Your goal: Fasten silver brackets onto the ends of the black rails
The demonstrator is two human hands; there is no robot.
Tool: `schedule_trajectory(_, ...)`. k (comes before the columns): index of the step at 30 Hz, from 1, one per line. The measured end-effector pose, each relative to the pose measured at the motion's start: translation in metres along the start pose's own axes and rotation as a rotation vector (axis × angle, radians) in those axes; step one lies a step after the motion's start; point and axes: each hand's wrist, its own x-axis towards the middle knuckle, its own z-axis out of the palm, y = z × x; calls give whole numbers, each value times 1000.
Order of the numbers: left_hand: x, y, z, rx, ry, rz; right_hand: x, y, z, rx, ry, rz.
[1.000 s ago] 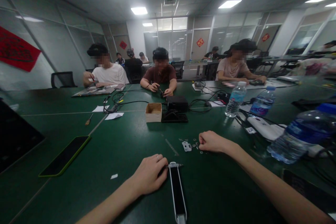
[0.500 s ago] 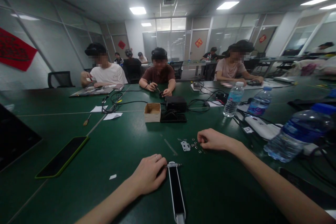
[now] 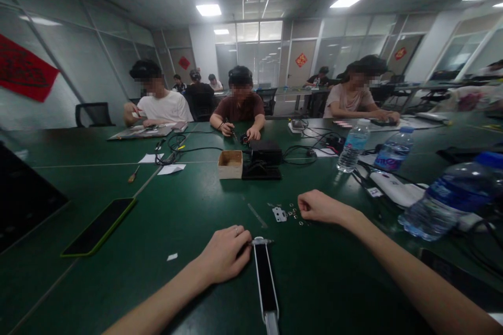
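My left hand (image 3: 228, 254) is closed at the far end of a long, narrow device (image 3: 265, 278) with a white frame and a black middle, its fingertips against a small metal crosspiece (image 3: 262, 241) there. A pale shaft extends from the near end, cut off by the picture's bottom edge. Further right and away, my right hand (image 3: 317, 205) is curled with its fingertips down on the table beside several small metal rings (image 3: 293, 214). Whatever lies between those fingers is hidden. A flat metal plate with holes (image 3: 279, 214) rests just left of the rings.
A clear strip (image 3: 257, 215) lies nearby. Beyond stand an open cardboard box (image 3: 230, 165) and a black device (image 3: 265, 153). On the left are a phone (image 3: 100, 227) and screwdriver (image 3: 133, 175); on the right, water bottles (image 3: 451, 196) and cables. Several people sit opposite.
The view has shifted slightly, so the scene sits a little further right and higher. Both hands keep nearly the same places and grips.
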Motion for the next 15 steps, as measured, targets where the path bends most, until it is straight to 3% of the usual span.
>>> schedule_trajectory(4, 0, 0, -1, 8, 7, 2, -9, -20, -1, 150, -31, -112)
schedule_trajectory(9, -1, 0, -1, 22, 4, 11, -16, -48, 14, 269, -143, -312)
schedule_trajectory(15, 0, 0, 0, 45, 1, 17, -11, -56, 33, 324, -94, -386)
